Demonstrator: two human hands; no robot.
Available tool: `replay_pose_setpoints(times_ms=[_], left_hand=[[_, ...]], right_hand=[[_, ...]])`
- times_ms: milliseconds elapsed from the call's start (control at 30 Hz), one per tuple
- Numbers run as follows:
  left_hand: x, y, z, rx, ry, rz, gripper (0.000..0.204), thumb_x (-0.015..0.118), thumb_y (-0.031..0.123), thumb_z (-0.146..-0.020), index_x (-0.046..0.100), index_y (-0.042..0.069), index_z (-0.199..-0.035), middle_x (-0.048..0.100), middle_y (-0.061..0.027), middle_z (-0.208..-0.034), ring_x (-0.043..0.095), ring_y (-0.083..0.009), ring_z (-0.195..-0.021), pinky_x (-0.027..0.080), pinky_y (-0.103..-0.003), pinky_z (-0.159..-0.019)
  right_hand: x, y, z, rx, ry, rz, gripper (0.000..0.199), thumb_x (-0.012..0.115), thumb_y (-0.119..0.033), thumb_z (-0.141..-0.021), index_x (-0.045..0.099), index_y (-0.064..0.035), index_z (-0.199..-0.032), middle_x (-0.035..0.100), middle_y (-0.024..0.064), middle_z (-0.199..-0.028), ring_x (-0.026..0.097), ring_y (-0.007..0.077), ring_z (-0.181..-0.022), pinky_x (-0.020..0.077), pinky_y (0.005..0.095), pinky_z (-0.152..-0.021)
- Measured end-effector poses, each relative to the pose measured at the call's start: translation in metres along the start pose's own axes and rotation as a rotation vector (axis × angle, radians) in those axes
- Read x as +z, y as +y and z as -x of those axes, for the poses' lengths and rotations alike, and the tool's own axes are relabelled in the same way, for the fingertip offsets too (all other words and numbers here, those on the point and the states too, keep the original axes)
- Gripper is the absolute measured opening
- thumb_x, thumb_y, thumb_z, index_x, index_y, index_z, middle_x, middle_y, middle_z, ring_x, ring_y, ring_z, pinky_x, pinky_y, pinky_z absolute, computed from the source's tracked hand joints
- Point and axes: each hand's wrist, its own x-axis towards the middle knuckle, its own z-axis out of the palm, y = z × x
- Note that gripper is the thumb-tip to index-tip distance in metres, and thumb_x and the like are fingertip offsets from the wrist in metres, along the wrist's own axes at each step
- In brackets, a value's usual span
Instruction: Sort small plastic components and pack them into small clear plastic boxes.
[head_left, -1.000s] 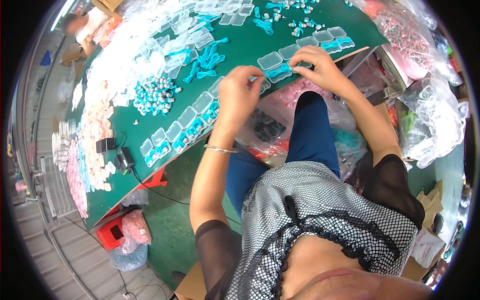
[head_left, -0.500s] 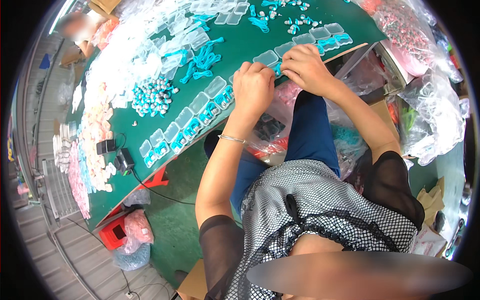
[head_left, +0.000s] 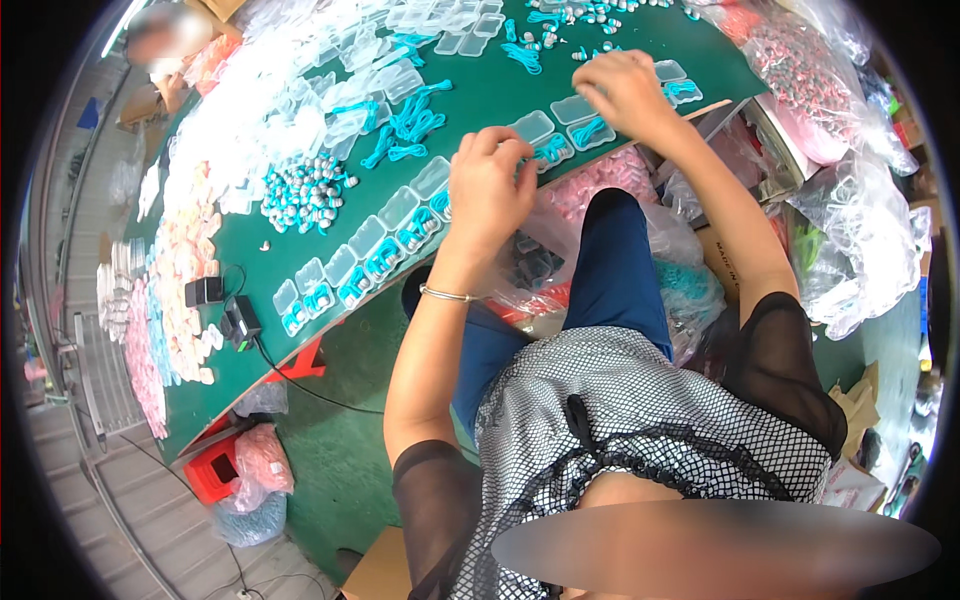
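Along the near edge of the green table runs a row of small clear plastic cases with raised lids. My left hand (head_left: 490, 185) hovers over the middle of this row, fingers loosely bent, thumb apart, nothing visible in it. Just right of it is a case holding a turquoise cord (head_left: 552, 150). My right hand (head_left: 625, 92) is above the right part of the row, fingers half bent and apart from the thumb, with nothing visible in them. Beyond its fingertips lie grey-and-turquoise corded earplugs (head_left: 608, 47). The cases on the left (head_left: 383, 260) hold earplugs and cords.
Farther back are a heap of earplug tips (head_left: 305, 195), bundled turquoise cords (head_left: 415, 120) and many loose clear cases (head_left: 350, 80). A black power adapter (head_left: 240, 318) sits at the left edge. Plastic bags (head_left: 800, 90) crowd the right side. Another person is at the far left.
My hands have parted from over a case in the row. The right moved up toward the earplugs at the back; the left moved slightly left, and its fingers loosened.
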Motion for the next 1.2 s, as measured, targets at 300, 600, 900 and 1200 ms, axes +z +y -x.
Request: replay_pose_setpoints(times_ms=[300, 600, 900, 1200], left_hand=[[-0.073, -0.08, 0.03, -0.255, 0.072, -0.195, 0.013, 0.07, 0.01, -0.078, 0.069, 0.006, -0.09, 0.068, -0.0102, -0.088, 0.065, -0.0234, -0.071, 0.051, -0.035, -0.065], [-0.109, -0.142, 0.044, -0.427, 0.004, -0.531, 0.021, 0.069, 0.011, -0.077, 0.071, 0.012, -0.097, 0.067, -0.0115, -0.091, 0.067, -0.0326, -0.082, 0.053, -0.044, -0.071], [-0.097, -0.147, 0.034, -0.303, -0.229, -0.818, 0.011, 0.063, 0.012, -0.081, 0.07, 0.013, -0.089, 0.066, -0.0103, -0.087, 0.065, -0.0317, -0.082, 0.052, -0.043, -0.07], [-0.081, -0.146, 0.028, -0.323, -0.085, -0.5, 0.014, 0.067, 0.007, -0.078, 0.069, 0.009, -0.091, 0.065, -0.0142, -0.091, 0.066, -0.0336, -0.082, 0.052, -0.043, -0.073]], right_hand=[[0.025, 0.035, -0.032, 0.164, -0.296, 0.363, 0.009, 0.065, -0.018, -0.077, 0.069, -0.0134, -0.083, 0.066, 0.0054, -0.088, 0.063, 0.0258, -0.092, 0.0415, 0.0483, -0.078], [0.022, 0.013, -0.032, 0.244, -0.069, -0.302, 0.009, 0.063, -0.014, -0.077, 0.063, -0.0082, -0.084, 0.064, 0.0052, -0.076, 0.063, 0.0208, -0.069, 0.0477, 0.0362, -0.066], [0.017, 0.009, -0.022, 0.304, 0.021, -0.607, 0.019, 0.061, -0.006, -0.078, 0.067, -0.0039, -0.097, 0.062, 0.0009, -0.074, 0.055, 0.0069, -0.067, 0.0467, 0.0234, -0.062], [0.004, 0.002, -0.013, 0.265, 0.007, -0.75, 0.012, 0.067, -0.007, -0.085, 0.066, -0.0019, -0.096, 0.066, -0.0008, -0.085, 0.059, 0.0069, -0.074, 0.049, 0.0239, -0.068]])
